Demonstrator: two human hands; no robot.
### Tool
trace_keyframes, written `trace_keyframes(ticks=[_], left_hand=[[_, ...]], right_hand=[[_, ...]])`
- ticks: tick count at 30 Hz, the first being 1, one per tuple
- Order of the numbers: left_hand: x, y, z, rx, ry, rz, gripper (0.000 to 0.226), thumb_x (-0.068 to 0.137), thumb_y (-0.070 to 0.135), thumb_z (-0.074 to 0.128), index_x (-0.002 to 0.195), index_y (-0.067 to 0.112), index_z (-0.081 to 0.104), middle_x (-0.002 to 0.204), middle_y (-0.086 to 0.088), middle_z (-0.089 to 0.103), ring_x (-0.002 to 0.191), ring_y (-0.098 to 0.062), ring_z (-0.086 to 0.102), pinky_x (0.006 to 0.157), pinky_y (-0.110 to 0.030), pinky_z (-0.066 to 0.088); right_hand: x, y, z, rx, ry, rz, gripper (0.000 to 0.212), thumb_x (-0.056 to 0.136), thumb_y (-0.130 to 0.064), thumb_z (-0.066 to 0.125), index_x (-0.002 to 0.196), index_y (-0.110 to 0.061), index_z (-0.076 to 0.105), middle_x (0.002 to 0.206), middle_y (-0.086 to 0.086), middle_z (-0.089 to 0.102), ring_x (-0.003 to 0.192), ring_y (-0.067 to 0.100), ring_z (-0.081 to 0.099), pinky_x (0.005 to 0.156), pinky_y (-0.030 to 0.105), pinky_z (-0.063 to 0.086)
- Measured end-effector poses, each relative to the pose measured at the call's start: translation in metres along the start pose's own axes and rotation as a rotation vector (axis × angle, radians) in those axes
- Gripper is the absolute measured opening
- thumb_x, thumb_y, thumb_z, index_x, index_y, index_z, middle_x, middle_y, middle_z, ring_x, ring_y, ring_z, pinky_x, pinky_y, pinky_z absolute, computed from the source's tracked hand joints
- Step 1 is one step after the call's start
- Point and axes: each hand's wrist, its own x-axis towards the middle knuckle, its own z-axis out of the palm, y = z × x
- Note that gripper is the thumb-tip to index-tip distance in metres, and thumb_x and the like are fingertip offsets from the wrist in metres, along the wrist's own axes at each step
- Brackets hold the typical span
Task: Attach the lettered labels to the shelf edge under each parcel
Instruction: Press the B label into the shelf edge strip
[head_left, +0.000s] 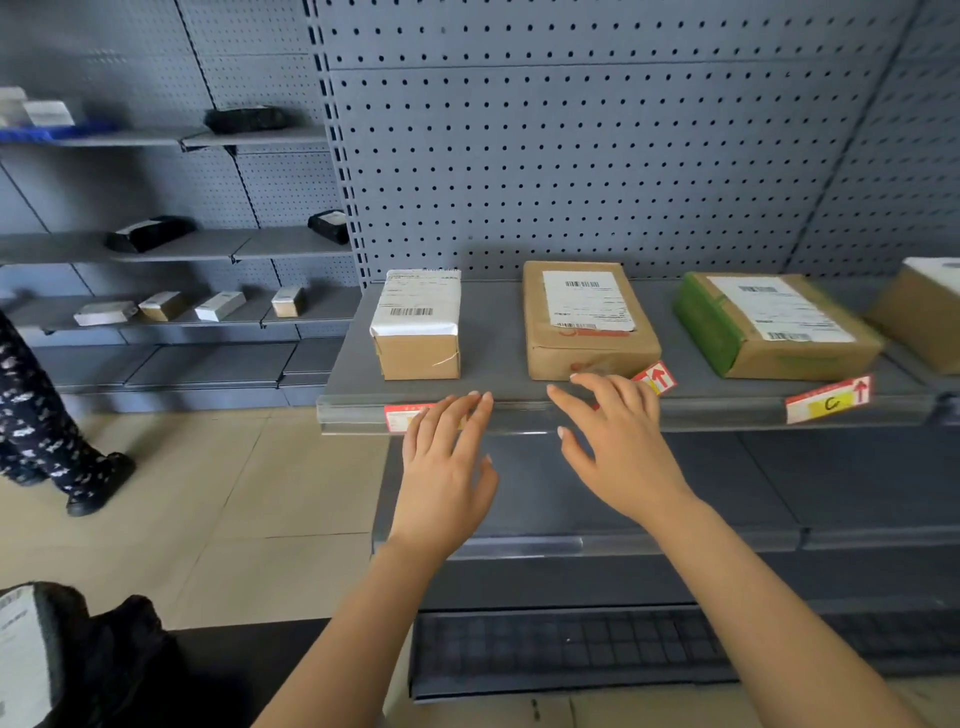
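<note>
Three parcels sit on the grey shelf (493, 358): a small one with a white top (418, 325), a flat brown one (587, 319) and a brown one with green tape (774, 325). A red, white and yellow label (402, 415) lies in the clear edge strip (530, 418) under the small parcel, and my left hand (449, 462) covers its right part with fingers spread. My right hand (618, 441) hovers open over a tilted label (657, 378) below the flat parcel. A label marked C (828, 400) sits under the green-taped parcel.
A fourth box (924, 312) stands at the far right of the shelf. Lower empty shelves (727, 499) lie below my hands. More shelving with small parcels (182, 306) is at the left, where another person's legs (47, 415) stand on the tiled floor. A dark bag (78, 660) sits bottom left.
</note>
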Motion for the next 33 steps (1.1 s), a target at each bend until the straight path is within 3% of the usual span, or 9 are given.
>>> trace_keyframes(ticks=[7, 16, 21, 26, 33], left_hand=[[0.031, 0.058, 0.037, -0.008, 0.002, 0.035, 0.051, 0.086, 0.027, 0.061, 0.135, 0.013, 0.054, 0.133, -0.005, 0.054, 0.125, -0.023, 0.042, 0.109, -0.044, 0.032], [0.049, 0.107, 0.073, 0.006, 0.070, 0.013, 0.033, 0.091, 0.028, 0.059, 0.120, 0.015, 0.066, 0.123, -0.005, 0.061, 0.116, -0.023, 0.050, 0.102, -0.040, 0.038], [0.050, 0.113, 0.078, 0.007, 0.118, -0.001, 0.022, 0.093, 0.023, 0.060, 0.110, 0.013, 0.070, 0.115, -0.004, 0.064, 0.109, -0.025, 0.056, 0.095, -0.039, 0.043], [0.066, 0.110, 0.076, 0.012, 0.117, 0.043, 0.015, 0.095, 0.022, 0.056, 0.094, 0.012, 0.068, 0.105, -0.002, 0.066, 0.101, -0.028, 0.059, 0.085, -0.035, 0.043], [0.075, 0.097, 0.072, -0.061, -0.011, 0.104, 0.026, 0.097, 0.034, 0.053, 0.097, 0.013, 0.069, 0.111, 0.002, 0.066, 0.108, -0.020, 0.054, 0.091, -0.031, 0.040]], right_hand=[[0.003, 0.071, -0.018, -0.014, 0.075, -0.112, 0.040, 0.083, -0.015, 0.066, 0.123, -0.017, 0.061, 0.127, 0.006, 0.055, 0.119, 0.028, 0.045, 0.105, 0.045, 0.024], [0.004, 0.124, -0.018, 0.066, 0.207, -0.370, 0.026, 0.076, -0.003, 0.076, 0.098, -0.014, 0.071, 0.092, 0.002, 0.064, 0.088, 0.025, 0.050, 0.083, 0.038, 0.032], [0.003, 0.130, -0.011, 0.287, 0.229, -0.337, 0.017, 0.080, -0.001, 0.073, 0.090, -0.015, 0.073, 0.080, 0.000, 0.062, 0.073, 0.022, 0.056, 0.080, 0.034, 0.035], [0.004, 0.133, -0.006, 0.468, 0.212, -0.252, 0.010, 0.086, -0.011, 0.069, 0.090, -0.018, 0.074, 0.079, -0.003, 0.060, 0.078, 0.021, 0.050, 0.080, 0.033, 0.038], [0.006, 0.135, -0.005, 0.532, 0.170, -0.231, 0.016, 0.092, -0.021, 0.057, 0.092, -0.016, 0.073, 0.080, -0.003, 0.060, 0.081, 0.021, 0.055, 0.091, 0.037, 0.040]])
